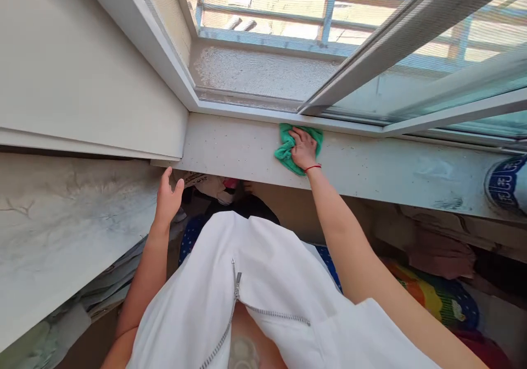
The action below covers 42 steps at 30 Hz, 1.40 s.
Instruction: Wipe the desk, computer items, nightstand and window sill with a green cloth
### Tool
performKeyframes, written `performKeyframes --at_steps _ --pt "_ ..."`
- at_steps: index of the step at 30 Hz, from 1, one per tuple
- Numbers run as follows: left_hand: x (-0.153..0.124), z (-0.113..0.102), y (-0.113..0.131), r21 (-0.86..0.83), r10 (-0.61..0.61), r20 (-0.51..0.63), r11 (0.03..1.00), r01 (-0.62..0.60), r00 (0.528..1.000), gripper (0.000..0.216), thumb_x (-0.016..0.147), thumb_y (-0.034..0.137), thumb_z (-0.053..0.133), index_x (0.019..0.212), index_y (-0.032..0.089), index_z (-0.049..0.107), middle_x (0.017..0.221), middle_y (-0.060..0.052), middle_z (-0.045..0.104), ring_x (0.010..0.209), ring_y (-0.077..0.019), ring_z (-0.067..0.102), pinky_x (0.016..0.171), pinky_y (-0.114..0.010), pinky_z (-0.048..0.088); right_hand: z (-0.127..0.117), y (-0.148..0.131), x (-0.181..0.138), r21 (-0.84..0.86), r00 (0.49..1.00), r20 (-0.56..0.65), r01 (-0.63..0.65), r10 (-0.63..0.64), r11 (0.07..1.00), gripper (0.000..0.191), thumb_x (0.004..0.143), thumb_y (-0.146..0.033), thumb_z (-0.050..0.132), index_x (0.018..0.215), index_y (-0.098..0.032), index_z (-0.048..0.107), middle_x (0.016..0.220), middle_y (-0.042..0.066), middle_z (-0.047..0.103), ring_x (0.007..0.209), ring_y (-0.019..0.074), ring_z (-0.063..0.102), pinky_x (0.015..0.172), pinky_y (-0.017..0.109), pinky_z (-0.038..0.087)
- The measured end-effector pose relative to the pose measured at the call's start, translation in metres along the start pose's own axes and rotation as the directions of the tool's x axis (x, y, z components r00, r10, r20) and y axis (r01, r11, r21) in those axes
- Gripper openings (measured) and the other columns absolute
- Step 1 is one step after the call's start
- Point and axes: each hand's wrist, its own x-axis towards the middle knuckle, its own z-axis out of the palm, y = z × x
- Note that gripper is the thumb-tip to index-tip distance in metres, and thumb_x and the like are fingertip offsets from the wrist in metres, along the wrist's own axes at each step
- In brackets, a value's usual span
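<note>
A green cloth (pixel 285 152) lies bunched on the pale windowsill (pixel 234 144), close to the window frame. My right hand (pixel 303 148), with a red string on its wrist, presses down on the cloth and grips it with bent fingers. Off to the left, my left hand (pixel 168 199) is raised near the sill's left end, thumb and fingers apart. Nothing is in it. Small dark specks dot the sill's surface on both sides of the cloth.
A sliding window (pixel 354 67) with a screen and outer bars stands behind the sill. At the sill's right end is a blue and white round container (pixel 508 185). A white cabinet panel (pixel 90 72) bounds the left. Clothes and fabrics (pixel 440 253) lie below the sill.
</note>
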Motion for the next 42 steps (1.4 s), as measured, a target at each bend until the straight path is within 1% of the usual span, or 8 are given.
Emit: performKeyframes --at_steps 4,7,14,20,28,34,40,42 --pt "0.005 -0.001 0.013 -0.132 0.022 -0.088 0.991 -0.033 0.996 0.077 0.093 0.049 0.069 0.158 0.022 0.039 0.166 -0.024 0.04 0.157 -0.0344 0.039 0.126 -0.053 0.036 -0.062 0.115 -0.044 0.077 0.878 -0.285 -0.379 0.384 0.922 0.044 0.093 -0.023 0.042 0.129 -0.027 0.066 0.134 0.018 0.058 0.129 0.0346 0.053 0.1 0.067 0.044" --pt "0.009 -0.015 0.023 -0.202 0.049 -0.242 0.974 -0.1 0.969 0.078 0.09 0.043 0.073 0.155 0.019 0.036 0.163 -0.027 0.04 0.152 -0.0329 0.046 0.124 -0.051 0.04 -0.096 0.113 -0.048 0.2 0.781 -0.451 -0.383 0.432 0.902 0.038 0.092 -0.017 0.039 0.117 -0.03 0.065 0.116 0.017 0.055 0.115 0.034 0.055 0.101 0.065 0.045" --pt "0.02 -0.053 0.055 -0.118 0.138 -0.568 0.962 -0.246 0.811 0.081 0.085 0.018 0.073 0.151 0.017 0.028 0.157 -0.023 0.043 0.142 -0.0254 0.053 0.113 -0.047 0.051 -0.002 -0.178 0.004 0.129 0.945 -0.299 0.178 -0.133 0.976 0.028 0.096 -0.009 0.043 0.109 -0.02 0.066 0.123 0.012 0.066 0.11 0.025 0.059 0.096 0.042 0.053" --pt "0.033 -0.06 0.076 0.118 0.234 -0.639 0.971 -0.207 0.733 0.079 0.075 0.007 0.081 0.142 0.013 0.04 0.151 -0.02 0.049 0.128 -0.0232 0.062 0.102 -0.04 0.059 0.085 -0.316 0.038 0.155 0.763 0.234 0.582 -0.602 0.798 0.061 0.103 -0.034 0.052 0.16 -0.016 0.045 0.174 0.012 0.029 0.16 0.0322 0.026 0.13 0.06 0.02" --pt "0.051 -0.068 0.09 0.136 0.193 -0.697 0.981 -0.137 0.691 0.082 0.056 -0.002 0.088 0.124 0.009 0.043 0.137 -0.02 0.06 0.117 -0.0254 0.066 0.104 -0.043 0.059 0.017 -0.042 -0.073 0.065 0.996 -0.064 -0.056 0.06 0.996 0.063 0.088 -0.034 0.051 0.149 -0.024 0.064 0.165 0.016 0.046 0.152 0.0397 0.04 0.123 0.072 0.023" --pt "0.051 -0.077 0.097 0.117 0.246 -0.624 0.968 -0.223 0.742 0.09 0.055 0.005 0.087 0.132 0.005 0.041 0.148 -0.029 0.05 0.142 -0.032 0.053 0.112 -0.046 0.055 -0.061 0.105 -0.107 0.187 0.648 -0.407 -0.631 0.644 0.753 0.06 0.083 -0.029 0.044 0.134 -0.018 0.074 0.142 0.031 0.056 0.13 0.0507 0.052 0.099 0.075 0.039" --pt "0.046 -0.067 0.097 0.164 0.195 -0.661 0.98 -0.114 0.724 0.08 0.06 -0.005 0.077 0.13 0.007 0.041 0.149 -0.028 0.044 0.143 -0.0306 0.047 0.125 -0.049 0.038 -0.018 -0.131 -0.051 0.013 0.997 0.008 -0.08 0.08 0.997 0.067 0.091 -0.015 0.038 0.155 -0.013 0.056 0.163 0.019 0.044 0.143 0.0412 0.044 0.113 0.062 0.044" --pt "0.045 -0.066 0.095 0.22 0.205 -0.667 0.973 -0.074 0.717 0.077 0.062 -0.006 0.075 0.13 0.005 0.042 0.148 -0.029 0.045 0.143 -0.0297 0.047 0.126 -0.048 0.033 0.022 -0.23 -0.038 0.065 0.972 0.146 0.175 -0.183 0.982 0.063 0.092 -0.018 0.048 0.154 -0.026 0.059 0.166 0.003 0.046 0.145 0.0303 0.046 0.113 0.046 0.048"
